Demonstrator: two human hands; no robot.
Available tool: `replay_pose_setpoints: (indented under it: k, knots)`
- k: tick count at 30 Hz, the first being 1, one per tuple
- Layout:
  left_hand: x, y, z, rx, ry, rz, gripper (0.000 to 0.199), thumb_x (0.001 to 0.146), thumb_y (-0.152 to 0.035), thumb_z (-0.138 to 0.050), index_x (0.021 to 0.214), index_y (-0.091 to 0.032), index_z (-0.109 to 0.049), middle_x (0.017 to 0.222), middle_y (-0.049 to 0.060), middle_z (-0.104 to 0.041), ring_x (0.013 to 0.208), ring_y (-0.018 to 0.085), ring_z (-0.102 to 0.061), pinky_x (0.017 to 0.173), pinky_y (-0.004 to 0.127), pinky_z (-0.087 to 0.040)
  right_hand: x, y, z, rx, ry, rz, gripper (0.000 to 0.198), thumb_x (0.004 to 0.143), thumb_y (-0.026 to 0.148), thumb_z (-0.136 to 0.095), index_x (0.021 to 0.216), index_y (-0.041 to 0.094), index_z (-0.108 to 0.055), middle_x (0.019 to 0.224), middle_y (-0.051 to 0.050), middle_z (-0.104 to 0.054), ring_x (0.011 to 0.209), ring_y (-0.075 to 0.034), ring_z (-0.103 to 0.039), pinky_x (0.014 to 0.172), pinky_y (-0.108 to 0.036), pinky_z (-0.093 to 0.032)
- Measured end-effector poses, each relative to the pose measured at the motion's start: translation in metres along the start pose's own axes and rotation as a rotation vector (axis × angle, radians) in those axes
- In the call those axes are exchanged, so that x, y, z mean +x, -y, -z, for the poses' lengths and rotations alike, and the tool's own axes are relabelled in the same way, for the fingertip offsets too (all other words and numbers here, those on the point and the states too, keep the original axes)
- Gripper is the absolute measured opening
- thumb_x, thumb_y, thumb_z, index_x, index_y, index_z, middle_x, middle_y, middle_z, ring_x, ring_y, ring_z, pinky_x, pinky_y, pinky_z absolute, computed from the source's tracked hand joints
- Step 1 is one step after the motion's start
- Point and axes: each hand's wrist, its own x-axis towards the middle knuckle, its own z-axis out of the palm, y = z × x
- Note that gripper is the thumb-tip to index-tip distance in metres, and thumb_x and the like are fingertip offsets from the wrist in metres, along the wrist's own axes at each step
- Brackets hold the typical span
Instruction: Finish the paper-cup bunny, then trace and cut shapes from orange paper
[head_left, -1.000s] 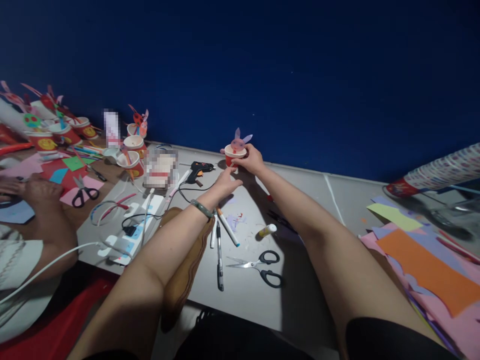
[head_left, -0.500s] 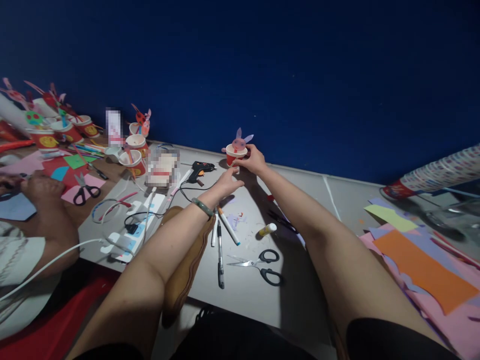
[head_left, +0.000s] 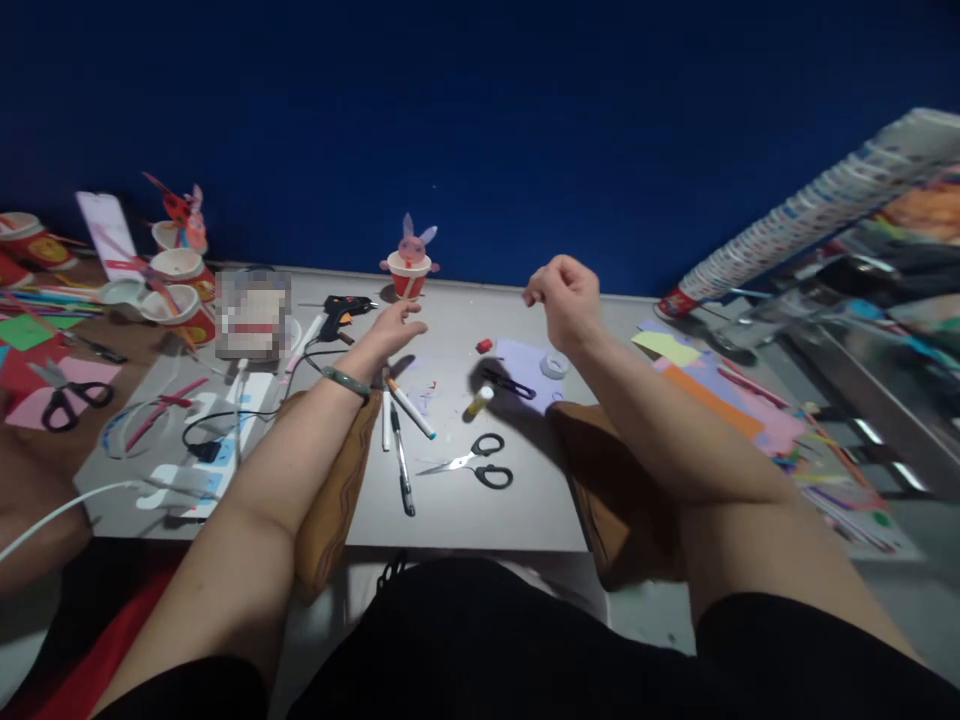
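Near the left hand [head_left: 392,328], rabbit cup [head_left: 405,280], black glue gun [head_left: 341,305], two markers [head_left: 409,405]

Between my left hand [head_left: 391,332] and my right hand [head_left: 570,300] an open lane runs over the table [head_left: 540,510] back to the blue wall [head_left: 487,150], which ends my reach. Just past my left hand the rabbit-topped red paper cup [head_left: 409,276] stands upright in the way, with the black glue gun [head_left: 343,313] to its left. Nearer me the black-handled scissors [head_left: 463,462] and glue stick [head_left: 478,402] sit low, and I can pass above them; far right, a long slanting cup stack [head_left: 787,212] bars me
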Motion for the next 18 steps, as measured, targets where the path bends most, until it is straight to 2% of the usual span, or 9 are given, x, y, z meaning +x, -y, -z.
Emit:
replay_pose_setpoints:
  k: [3,6,8,10,12,14,18]
  knots:
    - [0.004,0.007,0.000,0.006,0.001,-0.019,0.050,0.075,-0.024,-0.072,0.124,-0.017,-0.067,0.128,0.014,-0.066,0.124,0.030,-0.062,0.110,0.047,-0.048,-0.047,0.042,0.047,0.072,-0.014,0.083,0.039,0.091,0.043,-0.064,0.071,0.027,-0.034,0.058,0.007,-0.046,0.053,-0.012,-0.047,0.061,-0.030,-0.045]
    - [0.007,0.013,0.000,0.021,-0.005,-0.040,0.046,0.073,-0.025,-0.075,0.118,-0.018,-0.069,0.119,0.012,-0.068,0.118,0.029,-0.064,0.108,0.048,-0.051,-0.092,0.075,0.091,0.114,-0.059,0.178,0.036,0.092,0.040,-0.067,0.073,0.027,-0.039,0.058,0.006,-0.052,0.051,-0.012,-0.049,0.059,-0.031,-0.044]
    - [0.006,0.015,0.001,0.047,0.000,-0.049,0.044,0.071,-0.026,-0.075,0.115,-0.019,-0.070,0.115,0.011,-0.069,0.115,0.029,-0.065,0.107,0.049,-0.051,-0.119,0.088,0.116,0.070,-0.086,0.189,0.032,0.093,0.039,-0.070,0.076,0.026,-0.045,0.060,0.005,-0.056,0.054,-0.013,-0.053,0.060,-0.031,-0.045]
    - [0.004,0.015,0.001,0.077,0.014,-0.071,0.044,0.071,-0.028,-0.075,0.114,-0.021,-0.071,0.112,0.009,-0.070,0.111,0.028,-0.066,0.105,0.049,-0.053,-0.143,0.096,0.135,-0.054,-0.093,0.086,0.028,0.093,0.038,-0.074,0.079,0.026,-0.053,0.065,0.003,-0.061,0.057,-0.013,-0.057,0.063,-0.032,-0.048]
    - [0.000,0.013,0.002,0.113,0.019,-0.088,0.044,0.071,-0.031,-0.075,0.113,-0.021,-0.071,0.112,0.009,-0.071,0.108,0.028,-0.067,0.104,0.050,-0.054,-0.164,0.102,0.148,-0.253,-0.063,0.017,0.025,0.087,0.034,-0.081,0.077,0.024,-0.061,0.069,0.001,-0.066,0.062,-0.014,-0.060,0.064,-0.032,-0.049]
    - [-0.004,0.011,0.003,0.142,0.019,-0.106,0.043,0.071,-0.031,-0.074,0.113,-0.020,-0.072,0.114,0.010,-0.071,0.108,0.027,-0.068,0.104,0.049,-0.054,-0.181,0.108,0.154,-0.368,0.040,0.035,0.020,0.083,0.029,-0.085,0.076,0.023,-0.067,0.071,0.000,-0.071,0.064,-0.015,-0.065,0.063,-0.031,-0.051]
    - [-0.012,0.004,0.003,0.203,0.030,-0.155,0.042,0.073,-0.032,-0.072,0.112,-0.017,-0.073,0.117,0.012,-0.073,0.107,0.027,-0.069,0.104,0.046,-0.054,-0.206,0.118,0.157,-0.347,0.297,0.119,0.014,0.087,0.020,-0.081,0.078,0.025,-0.071,0.072,0.001,-0.075,0.065,-0.016,-0.072,0.064,-0.028,-0.058]
